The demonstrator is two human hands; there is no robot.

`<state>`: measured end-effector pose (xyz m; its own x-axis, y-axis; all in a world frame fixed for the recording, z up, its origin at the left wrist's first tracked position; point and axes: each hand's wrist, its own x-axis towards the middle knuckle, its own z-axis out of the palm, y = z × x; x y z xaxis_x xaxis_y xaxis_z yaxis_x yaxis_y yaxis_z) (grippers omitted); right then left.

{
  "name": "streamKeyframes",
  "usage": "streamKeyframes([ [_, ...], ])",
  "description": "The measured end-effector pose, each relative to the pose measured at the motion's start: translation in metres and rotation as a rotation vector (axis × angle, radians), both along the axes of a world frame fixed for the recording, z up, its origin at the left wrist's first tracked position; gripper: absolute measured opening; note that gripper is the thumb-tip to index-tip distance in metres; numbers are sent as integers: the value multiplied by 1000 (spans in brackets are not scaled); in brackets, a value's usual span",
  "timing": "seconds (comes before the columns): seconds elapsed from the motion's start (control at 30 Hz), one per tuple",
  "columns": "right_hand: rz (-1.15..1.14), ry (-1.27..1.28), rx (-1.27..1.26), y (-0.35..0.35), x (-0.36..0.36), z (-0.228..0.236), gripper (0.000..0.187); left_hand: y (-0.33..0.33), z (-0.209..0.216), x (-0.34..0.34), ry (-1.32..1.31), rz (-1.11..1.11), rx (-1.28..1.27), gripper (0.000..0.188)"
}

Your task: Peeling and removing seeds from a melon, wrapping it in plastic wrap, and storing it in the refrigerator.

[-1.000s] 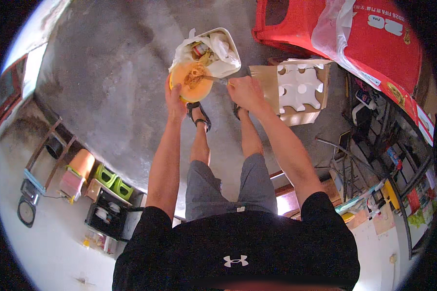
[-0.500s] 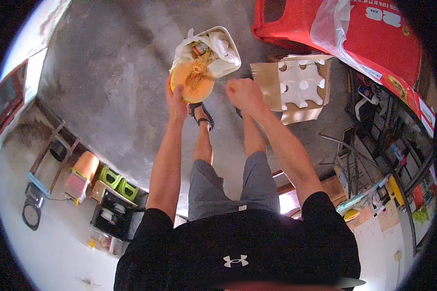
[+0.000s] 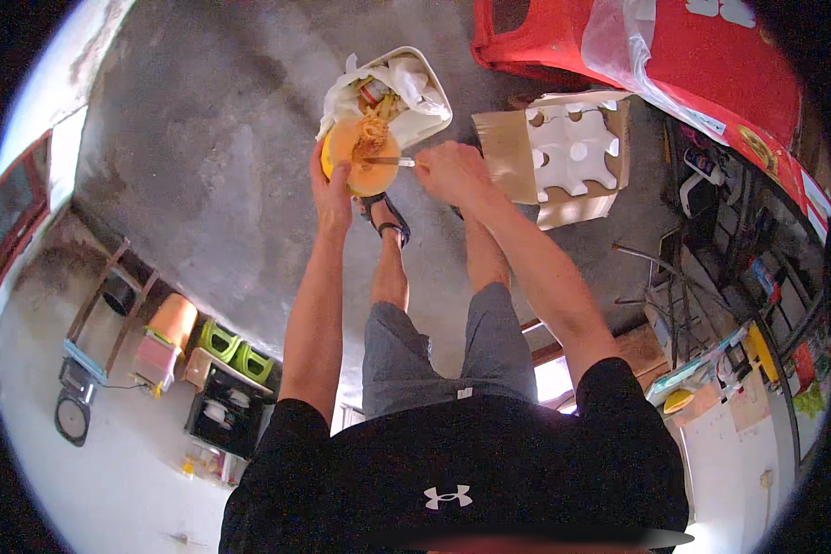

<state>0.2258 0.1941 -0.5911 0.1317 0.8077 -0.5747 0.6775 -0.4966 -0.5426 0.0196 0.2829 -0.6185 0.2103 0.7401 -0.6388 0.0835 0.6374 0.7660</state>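
Note:
My left hand (image 3: 331, 189) grips a halved melon (image 3: 344, 138) by its yellow rind, thumb over the near rim. The cut face is turned up, showing orange flesh and a stringy seed mass (image 3: 371, 137) toward its far side. My right hand (image 3: 448, 172) is closed round a slim, straight metal utensil (image 3: 388, 161), knife-like in outline. Its tip reaches over the melon's cut face; whether it enters the flesh I cannot tell. Just beyond the melon stands a white bin (image 3: 440, 92) lined with a pale plastic bag (image 3: 340, 100), holding scraps and peelings (image 3: 388, 103).
An open cardboard box (image 3: 506, 166) with a white moulded insert (image 3: 577, 152) lies right of my right hand. Farther right are a large red bag-like item (image 3: 563, 42) and dark metal-legged furniture (image 3: 679, 286). Green stools (image 3: 220, 340) stand at left. My sandalled foot (image 3: 388, 222) is below the melon.
My right hand has shifted slightly left and nearer the melon. The utensil, blurred before, now shows clearly over the cut face. My left hand still holds the melon in nearly the same place.

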Motion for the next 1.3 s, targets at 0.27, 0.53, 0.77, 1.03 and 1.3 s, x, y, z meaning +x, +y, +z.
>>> streamKeyframes([
  [0.27, 36, -177, 33, 3, 9, -13, 22, 0, 12, 17, 96, -82, 33, 62],
  [0.53, 127, -151, -20, 14, 17, -18, 23, 2, 2, 15, 195, -210, 94, 65],
  [0.77, -79, -129, -24, -8, 7, -12, 23, 6, 6, 16, 33, 69, -113, 66],
  [1.03, -33, 31, 88, -8, 6, -23, 23, 8, 11, 16, 96, -14, -167, 67],
  [1.3, -80, -74, 52, -22, 26, -39, 27, 7, 9, 11, 127, 2, -116, 66],
])
